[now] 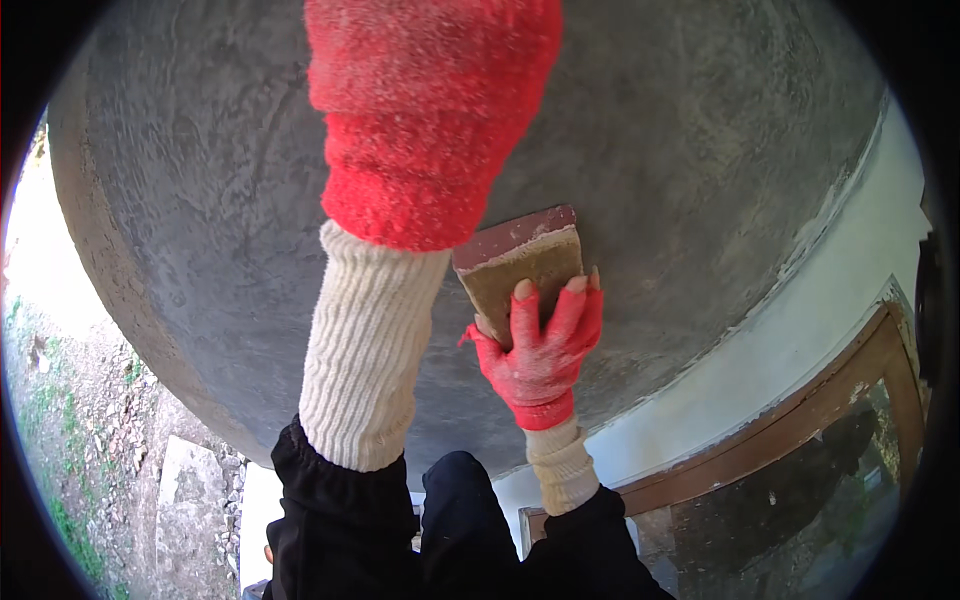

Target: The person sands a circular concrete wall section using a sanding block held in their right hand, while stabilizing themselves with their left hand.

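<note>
One maroon-ended brown block [524, 262] fills the right hand [541, 369]; whether the left hand [430, 90] grips, I cannot tell.

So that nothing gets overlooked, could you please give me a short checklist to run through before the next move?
1. Right hand on the flat tool: ok, fingers lie on its face.
2. Fingertips of that hand covered: not ok, bare tips show beyond the red glove.
3. Left hand free or holding something: cannot tell, its fingers are out of view.
4. Grey surface evenly smooth: not ok, streaks and swirls show.
5. Tool lying fully flat on that surface: cannot tell from this angle.
6. Tool clear of the brown frame: ok, they are apart.
</note>
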`<state>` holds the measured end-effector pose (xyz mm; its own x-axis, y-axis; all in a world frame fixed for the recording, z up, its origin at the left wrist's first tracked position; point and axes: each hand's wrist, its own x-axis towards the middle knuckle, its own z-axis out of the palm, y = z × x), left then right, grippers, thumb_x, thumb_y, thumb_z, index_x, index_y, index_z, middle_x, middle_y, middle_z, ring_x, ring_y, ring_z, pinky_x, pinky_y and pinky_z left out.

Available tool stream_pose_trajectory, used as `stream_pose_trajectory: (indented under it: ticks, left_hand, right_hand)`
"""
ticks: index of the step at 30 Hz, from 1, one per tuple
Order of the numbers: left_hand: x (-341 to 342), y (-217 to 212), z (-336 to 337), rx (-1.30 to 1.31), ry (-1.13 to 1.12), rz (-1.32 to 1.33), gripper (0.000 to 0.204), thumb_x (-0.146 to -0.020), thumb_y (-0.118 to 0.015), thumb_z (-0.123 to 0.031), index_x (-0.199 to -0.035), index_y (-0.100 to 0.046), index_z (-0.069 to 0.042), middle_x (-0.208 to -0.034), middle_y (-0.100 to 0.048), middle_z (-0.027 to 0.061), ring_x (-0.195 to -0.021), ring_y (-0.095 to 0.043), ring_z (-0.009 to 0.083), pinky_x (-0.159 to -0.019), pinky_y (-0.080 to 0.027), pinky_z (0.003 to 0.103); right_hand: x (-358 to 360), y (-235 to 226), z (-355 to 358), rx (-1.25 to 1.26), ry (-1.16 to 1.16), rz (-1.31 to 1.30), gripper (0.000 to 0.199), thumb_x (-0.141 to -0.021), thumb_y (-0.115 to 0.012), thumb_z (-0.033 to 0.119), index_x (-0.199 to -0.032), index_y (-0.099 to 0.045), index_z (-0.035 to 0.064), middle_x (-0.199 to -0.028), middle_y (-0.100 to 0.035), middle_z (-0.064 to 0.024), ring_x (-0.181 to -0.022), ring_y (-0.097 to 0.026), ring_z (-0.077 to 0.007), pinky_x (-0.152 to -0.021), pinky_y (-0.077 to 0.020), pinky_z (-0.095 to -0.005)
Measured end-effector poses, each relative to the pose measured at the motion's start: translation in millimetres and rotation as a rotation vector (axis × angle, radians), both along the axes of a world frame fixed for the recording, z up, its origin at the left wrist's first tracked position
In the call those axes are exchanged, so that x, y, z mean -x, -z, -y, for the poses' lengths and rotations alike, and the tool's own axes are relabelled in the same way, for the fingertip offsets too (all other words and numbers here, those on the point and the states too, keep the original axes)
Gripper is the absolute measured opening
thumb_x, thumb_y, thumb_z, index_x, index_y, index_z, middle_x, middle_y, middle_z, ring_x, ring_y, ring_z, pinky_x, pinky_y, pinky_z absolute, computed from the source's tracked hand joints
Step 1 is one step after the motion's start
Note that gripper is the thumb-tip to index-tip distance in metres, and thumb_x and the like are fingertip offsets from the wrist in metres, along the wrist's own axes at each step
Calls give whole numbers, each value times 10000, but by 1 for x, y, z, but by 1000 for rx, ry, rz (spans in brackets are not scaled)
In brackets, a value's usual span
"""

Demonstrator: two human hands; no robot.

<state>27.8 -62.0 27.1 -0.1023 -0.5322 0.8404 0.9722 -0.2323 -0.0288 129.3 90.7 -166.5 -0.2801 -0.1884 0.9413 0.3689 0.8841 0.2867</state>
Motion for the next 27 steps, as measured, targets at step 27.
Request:
stream_pose_trajectory:
  ticks: [27]
  left_hand:
    - [14, 15, -41, 31, -204, 79, 237, -955, -520, -91, -1106, -659, 27, -1214, -632, 205, -1162, -582, 346, -986, -461, 415]
  right_hand:
    - [-98, -30, -116, 517, 169, -454, 831, -920, -615, 426, -1557, -219, 70, -1577, -189, -271, -1432, -260, -429, -1148, -267, -523]
